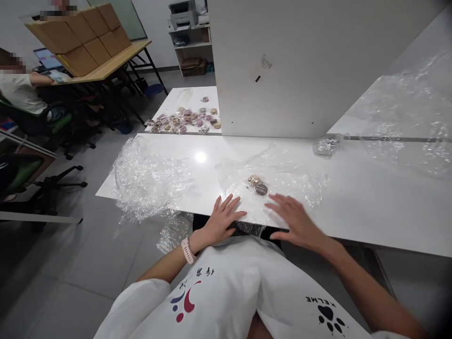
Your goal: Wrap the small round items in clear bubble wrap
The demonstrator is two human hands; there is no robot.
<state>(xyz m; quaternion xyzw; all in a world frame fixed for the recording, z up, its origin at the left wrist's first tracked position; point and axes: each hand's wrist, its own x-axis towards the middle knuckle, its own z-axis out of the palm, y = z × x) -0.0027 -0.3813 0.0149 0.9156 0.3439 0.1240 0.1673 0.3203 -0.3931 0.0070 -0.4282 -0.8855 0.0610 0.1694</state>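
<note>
Before me a sheet of clear plastic film [300,181] lies spread on the white table [370,202]. On the film sit two small round items side by side, one gold-coloured [253,180] and one dark brown [261,189]; their exact kind is too small to tell. My left hand [224,216] rests at the table's front edge, fingers spread, left of the two items and touching the film's near side. My right hand [294,219] hovers just to their right with its fingers apart. Neither hand holds anything.
Crumpled clear film [148,179] covers the table's left end and hangs over the edge. A small plastic-wrapped bundle [326,145] lies by the white partition [268,70]. Several wrapped round pieces [183,117] lie beyond. A person [21,92] sits far left near cardboard boxes [84,40].
</note>
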